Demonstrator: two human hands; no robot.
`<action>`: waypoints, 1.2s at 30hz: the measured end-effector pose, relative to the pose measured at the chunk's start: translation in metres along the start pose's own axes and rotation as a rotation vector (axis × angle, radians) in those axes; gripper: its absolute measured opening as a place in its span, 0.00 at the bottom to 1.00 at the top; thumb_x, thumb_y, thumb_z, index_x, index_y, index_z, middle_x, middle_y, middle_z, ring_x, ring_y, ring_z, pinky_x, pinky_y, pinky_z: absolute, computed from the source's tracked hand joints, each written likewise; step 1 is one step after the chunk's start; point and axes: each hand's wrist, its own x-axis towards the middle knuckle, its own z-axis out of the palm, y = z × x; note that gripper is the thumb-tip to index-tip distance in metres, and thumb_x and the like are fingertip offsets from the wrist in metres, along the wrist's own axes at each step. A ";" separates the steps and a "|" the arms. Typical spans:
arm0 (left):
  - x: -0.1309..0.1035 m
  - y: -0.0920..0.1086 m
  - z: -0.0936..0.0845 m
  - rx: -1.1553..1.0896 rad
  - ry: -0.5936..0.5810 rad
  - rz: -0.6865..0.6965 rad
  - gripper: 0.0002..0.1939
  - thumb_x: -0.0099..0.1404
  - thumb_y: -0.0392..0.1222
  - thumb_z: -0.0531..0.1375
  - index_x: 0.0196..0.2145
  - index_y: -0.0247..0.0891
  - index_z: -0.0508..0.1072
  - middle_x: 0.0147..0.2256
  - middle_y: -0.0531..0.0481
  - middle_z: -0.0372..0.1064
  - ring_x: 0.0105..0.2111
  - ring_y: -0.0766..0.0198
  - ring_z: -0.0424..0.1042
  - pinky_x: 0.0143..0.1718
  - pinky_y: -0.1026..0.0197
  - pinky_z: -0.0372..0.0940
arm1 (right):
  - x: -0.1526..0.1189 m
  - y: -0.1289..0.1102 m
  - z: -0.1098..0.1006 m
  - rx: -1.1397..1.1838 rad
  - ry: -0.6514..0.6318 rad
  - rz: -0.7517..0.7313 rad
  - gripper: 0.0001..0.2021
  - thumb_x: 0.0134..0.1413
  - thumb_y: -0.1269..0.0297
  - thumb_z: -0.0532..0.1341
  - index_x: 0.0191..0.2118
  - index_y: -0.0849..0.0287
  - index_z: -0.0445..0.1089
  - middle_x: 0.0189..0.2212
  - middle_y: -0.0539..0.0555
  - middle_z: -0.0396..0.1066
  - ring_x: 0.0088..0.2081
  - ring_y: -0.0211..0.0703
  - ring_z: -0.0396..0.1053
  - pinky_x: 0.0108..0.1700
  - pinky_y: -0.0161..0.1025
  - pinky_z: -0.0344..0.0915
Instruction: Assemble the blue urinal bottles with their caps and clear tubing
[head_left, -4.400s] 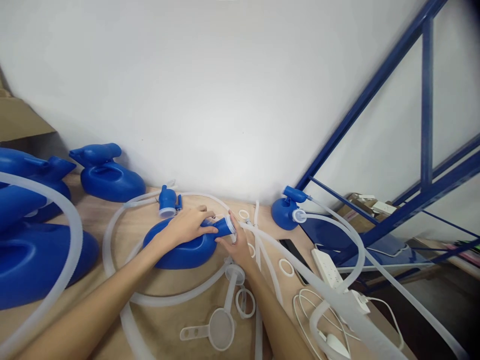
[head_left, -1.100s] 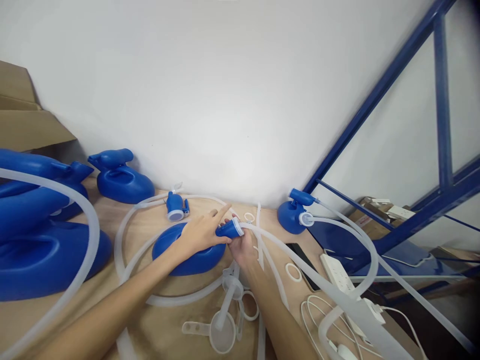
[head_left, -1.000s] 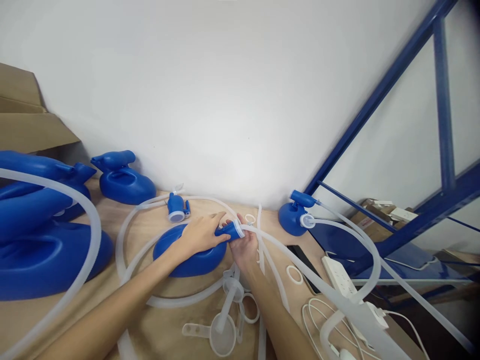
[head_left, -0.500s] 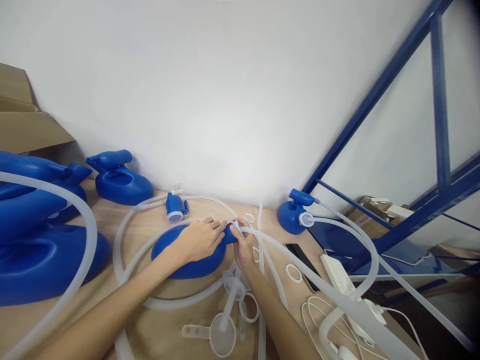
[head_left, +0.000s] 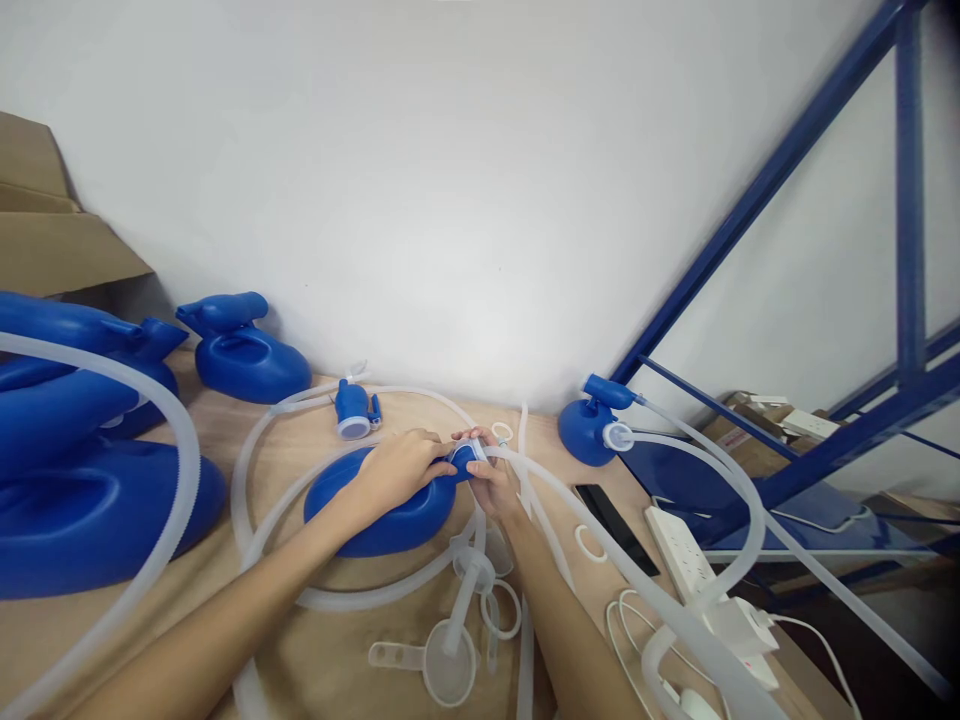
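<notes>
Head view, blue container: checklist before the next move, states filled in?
1. Right grip on the blue neck: ok, thumb in front, fingers behind.
2. Left grip firm: cannot tell, the hand lies over the blue container and its hold is partly hidden.
3. Hose fully seated at the pale collar: cannot tell, it reaches the collar but the joint is too small to judge.
4. Loose parts well away from the right forearm: not ok, a translucent plastic part lies close beside it.
5. Power strip free of hose: cannot tell, a hose loop crosses it in view; contact unclear.
</notes>
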 end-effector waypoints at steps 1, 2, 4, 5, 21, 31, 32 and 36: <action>-0.001 0.001 0.001 0.017 0.019 -0.007 0.13 0.74 0.50 0.59 0.48 0.43 0.80 0.42 0.46 0.77 0.45 0.53 0.76 0.41 0.58 0.66 | -0.001 0.002 0.001 0.005 0.005 -0.002 0.22 0.36 0.66 0.73 0.41 0.52 0.71 0.44 0.53 0.76 0.52 0.53 0.74 0.52 0.47 0.73; -0.001 0.002 0.001 0.035 0.039 -0.011 0.13 0.74 0.50 0.60 0.47 0.42 0.80 0.42 0.46 0.76 0.45 0.54 0.76 0.41 0.58 0.66 | -0.003 0.005 0.002 0.009 0.029 -0.009 0.23 0.38 0.65 0.73 0.44 0.52 0.71 0.45 0.54 0.76 0.50 0.52 0.75 0.51 0.47 0.73; -0.003 0.004 0.002 0.063 0.066 -0.021 0.13 0.73 0.51 0.60 0.47 0.42 0.80 0.42 0.45 0.75 0.46 0.53 0.74 0.42 0.57 0.66 | -0.007 0.012 0.006 -0.011 0.140 -0.047 0.28 0.42 0.63 0.73 0.52 0.51 0.68 0.49 0.54 0.76 0.47 0.48 0.76 0.49 0.45 0.74; -0.003 0.005 0.002 0.070 0.067 -0.024 0.13 0.74 0.50 0.60 0.47 0.41 0.80 0.41 0.45 0.74 0.46 0.53 0.73 0.43 0.56 0.66 | -0.009 0.016 0.009 -0.042 0.219 -0.079 0.33 0.43 0.62 0.74 0.57 0.50 0.66 0.50 0.53 0.76 0.45 0.46 0.76 0.49 0.44 0.75; 0.003 -0.002 -0.001 -0.141 0.025 -0.097 0.08 0.69 0.44 0.64 0.43 0.46 0.83 0.41 0.48 0.80 0.46 0.53 0.76 0.44 0.57 0.68 | -0.014 0.021 0.033 -0.418 0.595 -0.282 0.47 0.41 0.60 0.78 0.66 0.54 0.57 0.46 0.54 0.73 0.42 0.44 0.75 0.48 0.42 0.75; 0.005 -0.008 0.002 -0.296 0.063 -0.247 0.07 0.63 0.38 0.62 0.35 0.43 0.82 0.40 0.50 0.80 0.44 0.55 0.78 0.44 0.59 0.69 | -0.015 0.020 0.036 -0.443 0.600 -0.254 0.46 0.43 0.60 0.76 0.66 0.53 0.55 0.47 0.54 0.72 0.43 0.43 0.76 0.49 0.42 0.75; 0.005 -0.008 0.001 -0.289 0.063 -0.253 0.07 0.63 0.39 0.63 0.35 0.43 0.82 0.41 0.49 0.80 0.44 0.55 0.78 0.44 0.59 0.69 | -0.015 0.020 0.037 -0.442 0.599 -0.250 0.46 0.43 0.60 0.76 0.66 0.53 0.55 0.47 0.54 0.71 0.43 0.44 0.76 0.49 0.42 0.75; 0.005 -0.006 0.000 -0.283 0.057 -0.267 0.07 0.64 0.43 0.64 0.37 0.45 0.83 0.41 0.50 0.80 0.43 0.54 0.78 0.43 0.58 0.69 | -0.016 0.018 0.039 -0.434 0.594 -0.238 0.46 0.43 0.59 0.77 0.66 0.53 0.54 0.47 0.54 0.72 0.43 0.45 0.76 0.50 0.43 0.75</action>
